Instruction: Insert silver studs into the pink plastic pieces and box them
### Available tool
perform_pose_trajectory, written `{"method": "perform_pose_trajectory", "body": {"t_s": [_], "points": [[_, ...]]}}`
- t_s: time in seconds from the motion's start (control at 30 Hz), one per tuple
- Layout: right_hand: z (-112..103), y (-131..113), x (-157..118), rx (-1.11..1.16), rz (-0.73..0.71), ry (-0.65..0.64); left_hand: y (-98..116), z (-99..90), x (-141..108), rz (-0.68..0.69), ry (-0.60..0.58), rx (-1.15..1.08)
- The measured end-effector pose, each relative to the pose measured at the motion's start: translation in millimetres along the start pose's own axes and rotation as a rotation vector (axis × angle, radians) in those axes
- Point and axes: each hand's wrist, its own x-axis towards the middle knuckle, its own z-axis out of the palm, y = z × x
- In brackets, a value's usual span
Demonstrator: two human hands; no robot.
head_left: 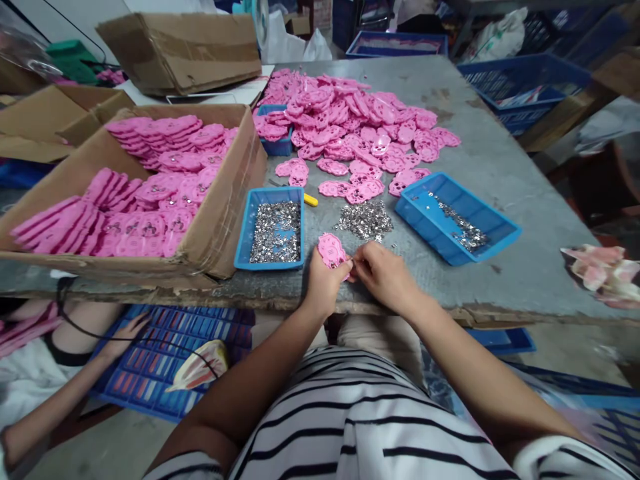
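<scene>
A worn grey table (483,157) stands on pale floor (563,340), a blue crate (523,115) beyond its right edge.

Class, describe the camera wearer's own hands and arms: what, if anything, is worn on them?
The left hand and right hand are ungloved, and no watch or bracelet shows. Both forearms are bare. The short sleeves are white with dark stripes, matching the shirt.

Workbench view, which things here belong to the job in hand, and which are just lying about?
Likely in the job:
Pink piece in the left hand, right hand at its edge
Loose metal parts
Left blue tray and right blue tray
Pink heap
Cardboard box of pink pieces

Apparently lying about:
Crumpled pinkish item
Yellow object, use unclear
</scene>
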Motion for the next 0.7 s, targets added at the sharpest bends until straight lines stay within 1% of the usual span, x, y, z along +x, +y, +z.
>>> {"method": "perform_pose_trajectory", "body": {"t_s": [0.1,0.2,0.33,0.43,0.53,0.6,0.67,0.7], "points": [[-2.9,0.7,-4.6,-0.151,-0.093,-0.033,-2.2,1.0,-0.2,0.037,0.019,0.041],[-4.6,1.0,-8.0,-0.26,-0.117,-0.063,-2.0,1.3,-1.5,0.043,0.013,0.051],[-3.7,1.3,-10.0,-0.306,-0.118,-0.077,0.0,1.0,-3.3,0.025,-0.01,0.063],[-2.4,0.8,-11.0,-0.306,-0.124,-0.078,-0.2,1.0,-3.2,0.029,0.007,0.072],[-2.0,-0.6,-12.4,-0.273,-0.114,-0.062,-1.0,1.7,-2.5,0.037,0.034,0.087],[-2.4,-0.6,-13.1,-0.182,-0.081,-0.041,-0.5,2.5,-2.5,0.041,0.026,0.079],[-3.1,0.9,-13.0,-0.023,0.003,-0.003,0.8,3.3,-3.1,0.044,0.009,0.059],[-3.4,2.2,-12.5,0.071,0.07,0.02,1.5,3.6,-3.6,0.044,0.003,0.049]]}}
